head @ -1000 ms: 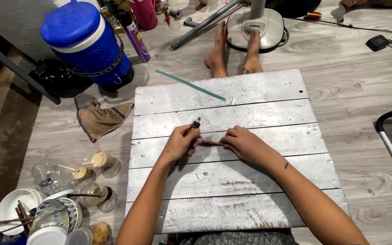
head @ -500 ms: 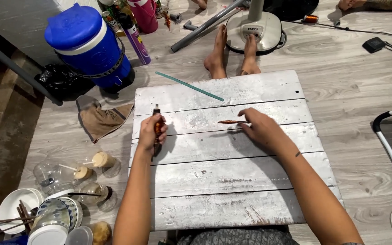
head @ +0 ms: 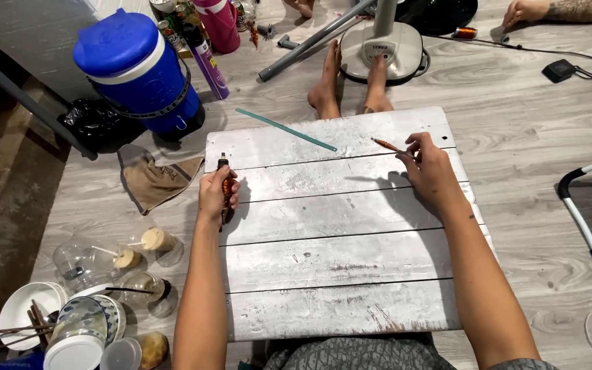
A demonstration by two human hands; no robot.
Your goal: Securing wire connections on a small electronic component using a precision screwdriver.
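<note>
Two hands worked apart on the whitewashed plank board point(head: 337, 233). The left hand point(head: 215, 195) was closed around a dark, orange-marked tool point(head: 224, 179), perhaps a small knife or cutter, near the board's left edge; its tip stuck out past the fingers toward the far side, so its long axis ran roughly away from the person. The right hand point(head: 427, 170) pinched the near end of a thin orange pencil-like stick point(head: 386, 144) between thumb and fingertips, close to the far right corner; that stick lay nearly flat, its free end pointing up and to the left. Judging by this, tool and stick were held well apart and no cutting or marking was under way; whether the stick's tip had been worked was too small to tell. Between the hands, toward the far edge, a long teal strip point(head: 286, 129) lay slantwise on the board. Beyond it rested two bare feet point(head: 351, 92) beside a fan base point(head: 385, 48). Left of the board sat a blue water cooler point(head: 135, 68), a brown cloth point(head: 155, 179) and stacked dishes point(head: 56, 322).
</note>
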